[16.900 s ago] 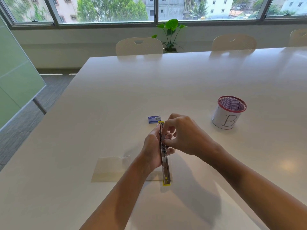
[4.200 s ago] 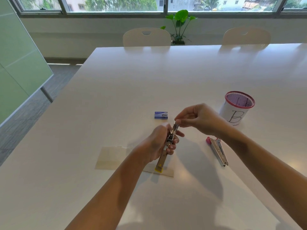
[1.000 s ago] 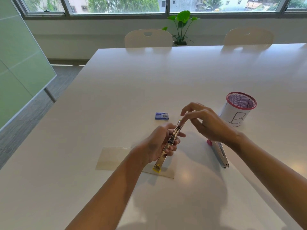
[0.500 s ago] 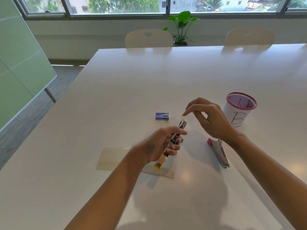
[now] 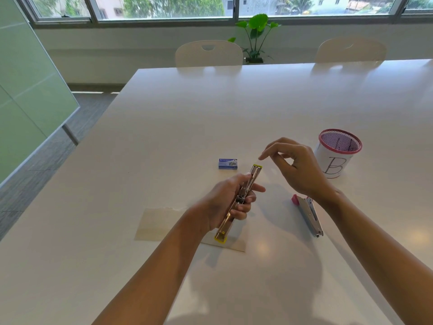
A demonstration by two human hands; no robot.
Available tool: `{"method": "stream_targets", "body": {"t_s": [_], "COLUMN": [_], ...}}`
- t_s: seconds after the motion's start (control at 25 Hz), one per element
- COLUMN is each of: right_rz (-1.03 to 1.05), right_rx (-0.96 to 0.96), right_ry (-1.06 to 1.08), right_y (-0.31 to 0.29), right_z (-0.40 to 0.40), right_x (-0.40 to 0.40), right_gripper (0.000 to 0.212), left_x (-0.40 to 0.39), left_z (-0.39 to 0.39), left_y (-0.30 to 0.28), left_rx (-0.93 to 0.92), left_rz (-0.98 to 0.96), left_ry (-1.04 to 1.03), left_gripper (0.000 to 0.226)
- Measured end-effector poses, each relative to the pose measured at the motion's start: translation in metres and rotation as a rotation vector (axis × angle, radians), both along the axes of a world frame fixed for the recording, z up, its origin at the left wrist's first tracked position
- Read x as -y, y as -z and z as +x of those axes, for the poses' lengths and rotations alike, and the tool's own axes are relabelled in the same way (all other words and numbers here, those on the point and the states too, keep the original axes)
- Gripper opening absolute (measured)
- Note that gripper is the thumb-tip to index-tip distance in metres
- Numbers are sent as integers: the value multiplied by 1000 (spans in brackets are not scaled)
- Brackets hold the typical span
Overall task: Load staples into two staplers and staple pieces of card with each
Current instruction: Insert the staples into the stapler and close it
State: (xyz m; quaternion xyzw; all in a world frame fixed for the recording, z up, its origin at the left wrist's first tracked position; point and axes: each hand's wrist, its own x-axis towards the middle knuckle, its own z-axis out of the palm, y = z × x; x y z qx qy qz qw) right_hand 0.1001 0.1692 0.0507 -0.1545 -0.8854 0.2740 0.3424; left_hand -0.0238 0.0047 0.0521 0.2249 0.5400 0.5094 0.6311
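Two bare arms, no kit.
Left hand (image 5: 226,200) and right hand (image 5: 298,168): no sleeves, gloves, rings or watch visible.

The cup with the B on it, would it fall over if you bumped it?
Probably easily. The cup stands upright and tall for its base, and its mesh wall looks light. It seems nearly empty, so little weighs it down. On its side, it would likely roll.

The big white table (image 5: 164,141) has a small blue box (image 5: 227,163), a pink stapler (image 5: 308,214), a cup (image 5: 334,158) and card (image 5: 159,225) on it
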Motion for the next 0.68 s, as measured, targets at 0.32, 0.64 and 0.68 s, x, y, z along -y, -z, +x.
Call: {"method": "stream_targets", "body": {"t_s": [0.32, 0.64, 0.68], "right_rz": [-28, -68, -77], "right_rx": [28, 61, 58], "right_ry": [-7, 7, 12], "right_y": [-5, -7, -7], "right_z": [0, 0, 0], "right_x": [5, 12, 14], "right_gripper": [33, 32, 31], "left_x": [-1, -2, -2], "left_z": [-1, -2, -1], "left_y": [6, 7, 7], "left_rx": [0, 7, 14], "left_rz": [5, 37, 46], "left_ry": [-8, -64, -81], "left_gripper": [42, 38, 38]}}
